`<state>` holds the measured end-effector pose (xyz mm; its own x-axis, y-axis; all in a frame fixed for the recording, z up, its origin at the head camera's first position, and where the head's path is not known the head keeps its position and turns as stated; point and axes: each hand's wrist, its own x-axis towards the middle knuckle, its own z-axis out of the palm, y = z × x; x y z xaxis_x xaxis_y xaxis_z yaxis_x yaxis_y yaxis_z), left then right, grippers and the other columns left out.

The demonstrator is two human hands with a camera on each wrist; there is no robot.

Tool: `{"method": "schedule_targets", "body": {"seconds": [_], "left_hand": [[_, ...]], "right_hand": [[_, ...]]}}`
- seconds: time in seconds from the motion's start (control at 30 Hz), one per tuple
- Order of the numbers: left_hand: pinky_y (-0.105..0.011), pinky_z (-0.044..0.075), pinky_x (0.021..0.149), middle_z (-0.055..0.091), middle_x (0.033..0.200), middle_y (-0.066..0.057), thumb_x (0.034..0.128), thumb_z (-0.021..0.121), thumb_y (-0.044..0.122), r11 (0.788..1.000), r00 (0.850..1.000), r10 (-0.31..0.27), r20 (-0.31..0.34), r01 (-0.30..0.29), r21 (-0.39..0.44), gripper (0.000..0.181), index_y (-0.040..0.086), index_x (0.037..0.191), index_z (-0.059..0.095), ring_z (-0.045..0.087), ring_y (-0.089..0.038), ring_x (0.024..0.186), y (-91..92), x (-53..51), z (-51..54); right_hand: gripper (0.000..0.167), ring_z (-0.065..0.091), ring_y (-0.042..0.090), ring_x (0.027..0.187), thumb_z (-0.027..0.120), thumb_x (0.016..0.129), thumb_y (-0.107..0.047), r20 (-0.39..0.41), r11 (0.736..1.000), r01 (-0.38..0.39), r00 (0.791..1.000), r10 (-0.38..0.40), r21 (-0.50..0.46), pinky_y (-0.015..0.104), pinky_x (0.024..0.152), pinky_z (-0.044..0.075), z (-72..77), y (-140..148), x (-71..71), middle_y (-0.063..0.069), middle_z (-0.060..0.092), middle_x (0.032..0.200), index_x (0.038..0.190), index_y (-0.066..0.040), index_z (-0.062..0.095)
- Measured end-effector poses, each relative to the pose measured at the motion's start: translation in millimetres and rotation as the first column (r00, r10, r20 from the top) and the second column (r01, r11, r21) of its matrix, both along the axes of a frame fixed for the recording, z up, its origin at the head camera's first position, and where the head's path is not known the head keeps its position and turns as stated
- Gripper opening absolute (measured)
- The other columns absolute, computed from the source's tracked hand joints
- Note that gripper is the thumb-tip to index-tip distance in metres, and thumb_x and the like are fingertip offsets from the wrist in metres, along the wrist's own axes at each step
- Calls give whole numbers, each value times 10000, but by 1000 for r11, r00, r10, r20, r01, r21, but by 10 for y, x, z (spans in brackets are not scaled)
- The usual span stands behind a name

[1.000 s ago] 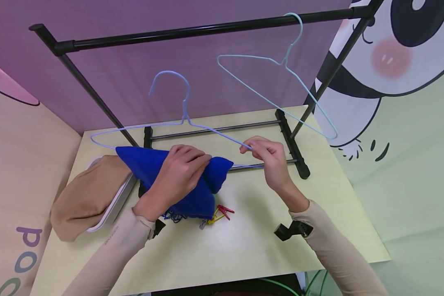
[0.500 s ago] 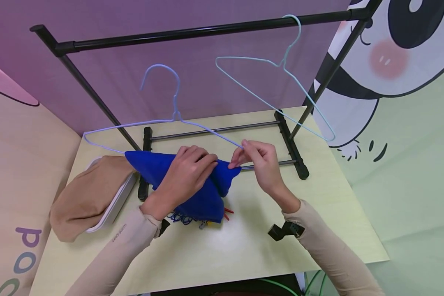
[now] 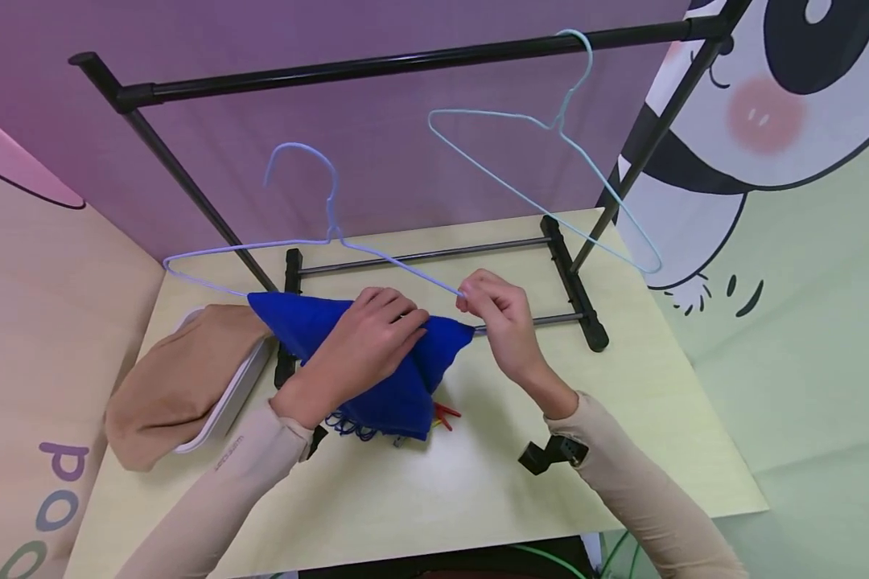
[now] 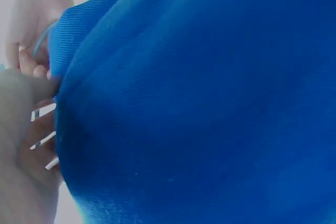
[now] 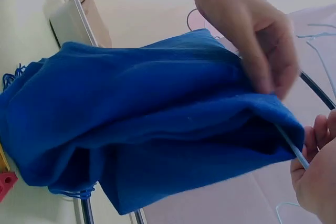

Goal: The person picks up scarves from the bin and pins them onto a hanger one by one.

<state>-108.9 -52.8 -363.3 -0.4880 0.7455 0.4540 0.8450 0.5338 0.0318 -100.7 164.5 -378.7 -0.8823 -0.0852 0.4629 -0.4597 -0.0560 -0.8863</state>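
Observation:
A lilac wire hanger (image 3: pixel 331 213) is held above the table, hook upward. Over its lower bar lies a folded blue fringed scarf (image 3: pixel 398 394), its tassels hanging at the bottom. My left hand (image 3: pixel 365 346) grips the scarf's top fold near the middle, fingers behind the cloth. With thumb and fingers my right hand (image 3: pixel 500 322) pinches the hanger's right end, just above the scarf's corner. In the right wrist view the bar emerges from the scarf fold (image 5: pixel 184 98) beside the right hand (image 5: pixel 320 177). Cloth fills most of the left wrist view.
A black rack (image 3: pixel 376 69) stands behind, with a light-blue hanger (image 3: pixel 492 112) on its top bar at the right. To the left, a brown cloth (image 3: pixel 181 378) lies over a grey-white tray (image 3: pixel 235 394). Red and yellow clips (image 3: pixel 445 416) lie partly behind the scarf on the table (image 3: pixel 492 482).
Hanger and right hand have shifted left, while the scarf has slid rightward along the bar. The right hand touched the scarf's right corner half a second ago and now pinches the hanger alone.

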Motion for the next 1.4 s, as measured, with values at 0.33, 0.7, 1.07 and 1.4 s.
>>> {"method": "schedule_targets", "body": {"seconds": [0.33,0.7,1.07,1.4], "left_hand": [[-321,425,634,580,833,-75,1013,559,111,990,987,91,-129,-104,-98,151,136,1157,596,498,-212,672,9,6,6],[-327,544,854,720,990,-57,966,664,183,999,995,-39,93,42,-24,199,51,1096,735,657,-192,914,92,-2,64],[-291,542,560,710,948,-84,1001,569,79,996,996,79,-45,-77,48,141,91,1140,587,632,-185,631,-10,18,26],[-240,469,535,590,714,-13,1007,585,138,998,997,-14,-71,19,68,116,80,1102,618,519,-136,583,188,90,73]], "right_hand": [[359,476,240,774,495,1022,-93,-6,1000,-2,1000,2,2,310,700,403,39,-11,14,69,516,776,719,52,622],[369,484,233,770,495,1028,-108,-1,1000,-1,1000,1,31,298,721,404,2,-45,16,110,524,760,711,38,613],[401,432,204,1088,492,1036,-101,-67,994,34,997,-27,104,315,859,398,15,-139,-15,78,571,1047,674,5,626],[391,485,229,784,462,1052,-98,-95,998,62,994,-60,19,289,696,404,38,-278,1,106,505,789,702,11,598]]}}
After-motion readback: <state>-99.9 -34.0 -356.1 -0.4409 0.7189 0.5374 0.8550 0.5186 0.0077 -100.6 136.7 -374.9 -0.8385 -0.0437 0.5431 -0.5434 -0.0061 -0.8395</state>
